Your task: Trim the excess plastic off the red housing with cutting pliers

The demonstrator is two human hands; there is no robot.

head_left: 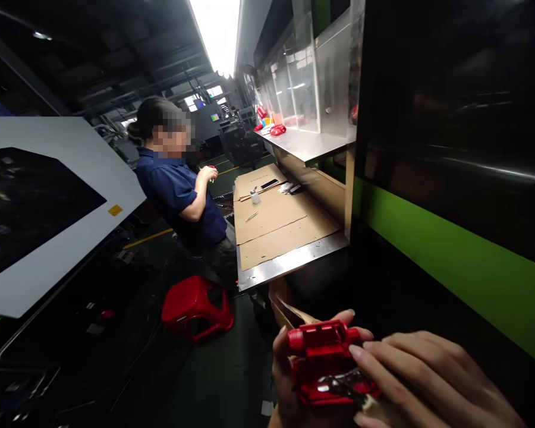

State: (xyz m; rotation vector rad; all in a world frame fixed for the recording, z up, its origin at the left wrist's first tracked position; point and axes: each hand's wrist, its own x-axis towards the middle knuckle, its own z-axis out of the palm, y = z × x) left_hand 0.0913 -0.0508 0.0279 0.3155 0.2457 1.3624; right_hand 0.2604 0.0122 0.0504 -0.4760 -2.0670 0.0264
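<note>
dim factory floor, hands (383,374) grip red part (325,362), wrists cut off

Glossy red plastic part (323,362), matt cardboard (276,223) (bench (289,261) seemingly steel)

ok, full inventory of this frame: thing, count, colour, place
red part: 1, red plastic, bottom centre, held in both hands
metal tool: 1, silver, against the part, under the right fingers
stool: 1, red, on the floor
bench: 1, steel, cardboard-covered, centre
bottle: 1, whitish, on the bench
shelf: 1, steel, above the bench
red parts: several, far end of shelf
co-worker: 1, blue shirt, beside the bench
left hand: under the part
right hand: over the part
</note>
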